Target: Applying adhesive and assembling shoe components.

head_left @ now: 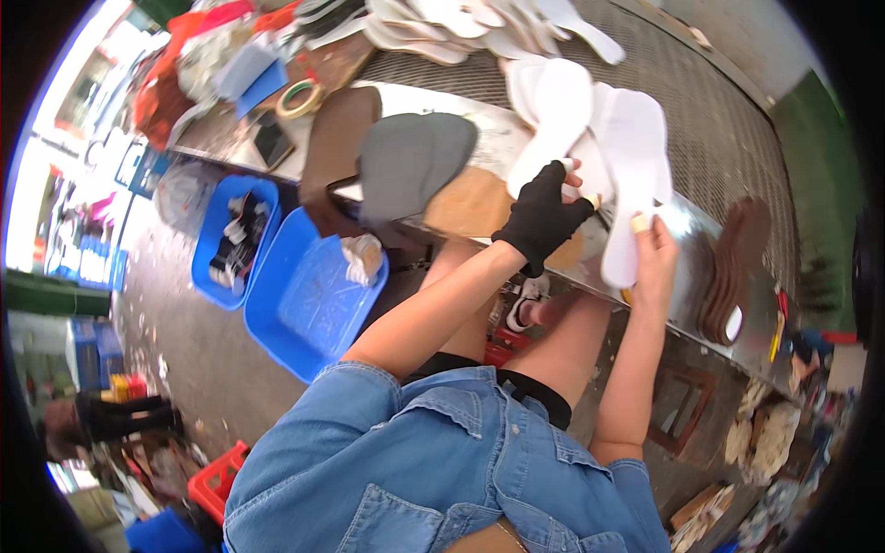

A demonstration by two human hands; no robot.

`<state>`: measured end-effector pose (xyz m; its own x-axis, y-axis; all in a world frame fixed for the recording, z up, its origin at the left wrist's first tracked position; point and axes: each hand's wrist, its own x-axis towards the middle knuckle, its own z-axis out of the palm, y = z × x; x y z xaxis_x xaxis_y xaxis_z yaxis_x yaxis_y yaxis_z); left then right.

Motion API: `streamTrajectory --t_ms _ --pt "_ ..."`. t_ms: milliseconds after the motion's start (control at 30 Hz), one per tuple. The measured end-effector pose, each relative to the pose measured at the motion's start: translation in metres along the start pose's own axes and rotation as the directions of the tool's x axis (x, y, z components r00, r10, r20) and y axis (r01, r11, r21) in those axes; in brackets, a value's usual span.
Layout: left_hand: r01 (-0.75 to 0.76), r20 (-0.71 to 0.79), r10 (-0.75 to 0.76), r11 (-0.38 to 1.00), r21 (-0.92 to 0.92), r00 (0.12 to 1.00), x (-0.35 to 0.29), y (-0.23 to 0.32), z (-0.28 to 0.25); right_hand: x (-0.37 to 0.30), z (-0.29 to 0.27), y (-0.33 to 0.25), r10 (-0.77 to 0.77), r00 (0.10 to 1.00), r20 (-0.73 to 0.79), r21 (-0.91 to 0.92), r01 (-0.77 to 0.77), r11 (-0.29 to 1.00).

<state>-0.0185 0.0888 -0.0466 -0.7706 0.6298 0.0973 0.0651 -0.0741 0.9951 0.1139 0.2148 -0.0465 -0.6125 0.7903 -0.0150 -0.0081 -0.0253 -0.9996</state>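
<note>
My right hand [656, 253] grips the edge of a white insole [634, 138] near its narrower end, a pale yellow cover on one fingertip. The insole is tilted above the front of the metal-topped table. My left hand [548, 217], in a black fingerless glove, is beside it, thumb and bent fingers apart. Its fingertips are over the lower part of another white insole [560, 97], which lies on more white insoles. Whether they touch it is hard to tell. Left of my gloved hand lie a tan sheet piece [468, 205] and dark grey insole-shaped pieces [410, 161].
A stack of brown insoles [735, 267] lies at the table's right. More white insoles [442, 23] are piled at the back. A brown piece [339, 138], a tape roll [300, 99] and a phone-like dark object [272, 140] lie left. Blue bins [309, 304] stand below.
</note>
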Motion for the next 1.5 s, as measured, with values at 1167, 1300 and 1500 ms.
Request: streamTrajectory --t_ms 1167,1300,1500 --pt "-0.210 -0.081 0.203 0.973 -0.096 0.976 0.064 0.061 -0.026 -0.033 0.034 -0.010 -0.369 0.927 -0.066 0.036 0.372 0.927" --pt "-0.045 0.051 0.065 0.945 -0.324 0.997 0.054 0.069 -0.050 -0.036 0.037 -0.013 -0.359 0.933 -0.028 0.079 0.360 0.930" --pt "-0.080 0.021 0.093 0.938 -0.338 0.995 0.048 0.046 -0.075 -0.033 0.053 -0.006 -0.292 0.955 -0.053 0.095 0.296 0.951"
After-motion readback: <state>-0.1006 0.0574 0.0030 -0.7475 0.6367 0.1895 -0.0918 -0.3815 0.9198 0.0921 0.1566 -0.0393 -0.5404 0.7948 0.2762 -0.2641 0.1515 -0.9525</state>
